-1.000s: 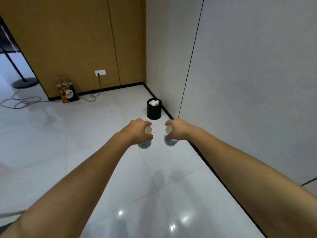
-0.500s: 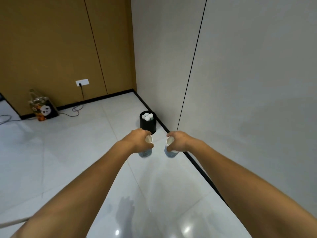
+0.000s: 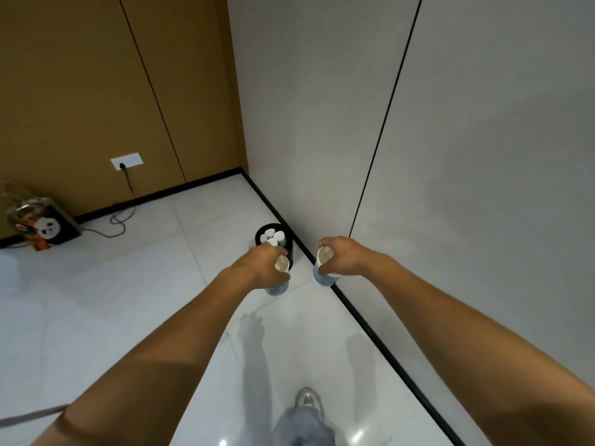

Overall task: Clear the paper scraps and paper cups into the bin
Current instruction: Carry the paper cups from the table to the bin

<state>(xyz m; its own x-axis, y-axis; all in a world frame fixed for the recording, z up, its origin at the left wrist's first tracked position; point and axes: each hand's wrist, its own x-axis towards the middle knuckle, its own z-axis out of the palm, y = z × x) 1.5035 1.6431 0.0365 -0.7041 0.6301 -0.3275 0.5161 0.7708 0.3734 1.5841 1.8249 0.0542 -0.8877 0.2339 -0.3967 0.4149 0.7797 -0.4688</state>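
Observation:
My left hand [image 3: 262,265] grips a white and blue paper cup [image 3: 279,275], held upright at arm's length. My right hand [image 3: 346,257] grips a second paper cup [image 3: 323,265] the same way, a little to the right. Just beyond my left hand a small black bin [image 3: 262,229] stands on the floor by the wall's black skirting. White crumpled paper scraps [image 3: 272,237] and cups fill its top. My left hand partly covers the bin's near side.
A grey wall [image 3: 450,156] runs close along my right, meeting a wooden wall [image 3: 96,91] at the corner. A panda gift bag [image 3: 42,225] and a plugged-in cable [image 3: 120,217] lie at the far left. My shoe [image 3: 307,400] shows on the glossy white tile floor.
I have walked closer to the bin, which now sits just past my left hand. Both hands still hold their cups out front. My leg and shoe have come into view.

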